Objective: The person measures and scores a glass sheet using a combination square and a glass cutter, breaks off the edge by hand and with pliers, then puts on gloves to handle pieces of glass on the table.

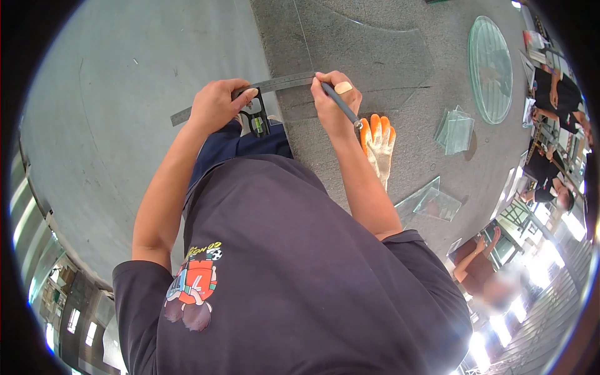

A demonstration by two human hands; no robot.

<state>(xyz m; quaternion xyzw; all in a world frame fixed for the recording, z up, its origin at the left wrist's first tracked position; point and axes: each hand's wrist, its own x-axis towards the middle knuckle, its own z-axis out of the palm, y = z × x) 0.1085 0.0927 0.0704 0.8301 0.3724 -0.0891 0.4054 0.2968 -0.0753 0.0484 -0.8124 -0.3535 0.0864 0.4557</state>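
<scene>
My left hand (219,105) is closed on a combination square (257,119), with the thumb on its dark head, where a green level vial shows. The square's steel rule (284,82) reaches over the table edge onto a clear glass sheet (375,59). In my right hand (337,107) is a dark, pen-shaped glass cutter (337,100), held tilted, with a metal knob at its upper end. Its tip is hidden by my fingers at the rule's right end. A thin line runs away from there across the glass. A tan band wraps one right finger.
An orange-and-white work glove (378,147) lies beside my right forearm. Small glass pieces (455,131) and more glass offcuts (437,205) rest on the grey table (412,165). Stacked oval glass panes (490,70) lie farther right. Several people are at the far right.
</scene>
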